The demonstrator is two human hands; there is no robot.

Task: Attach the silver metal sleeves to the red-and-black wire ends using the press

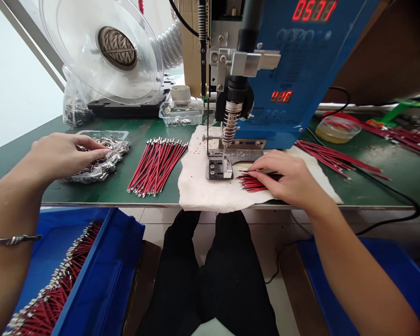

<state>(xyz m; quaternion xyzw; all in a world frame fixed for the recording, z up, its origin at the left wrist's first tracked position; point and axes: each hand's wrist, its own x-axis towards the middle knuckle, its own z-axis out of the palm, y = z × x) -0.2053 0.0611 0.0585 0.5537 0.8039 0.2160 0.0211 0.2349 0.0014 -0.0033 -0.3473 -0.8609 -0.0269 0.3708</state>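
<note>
My left hand (65, 151) is over a clear plastic tray (121, 135) heaped with small silvery metal parts (107, 168). Its thumb and fingers are closed together at the parts; whatever is between them is too small to make out. Beside a pile of red and black wires (254, 183) on a white cloth (199, 191), my right hand (287, 177) pinches a thin dark wire (244, 171). That wire's tip points left toward the small metal fixture (227, 167) under the spring-wrapped tip (230, 128) of a blue machine (283, 70).
A bundle of red and black wires with metal ends (157, 165) lies left of the cloth. More wires (339, 158) lie at right, near a round plastic tub (338, 128). Below the table edge, a blue bin (101, 275) holds finished-looking wires. A clear reel (143, 56) stands behind.
</note>
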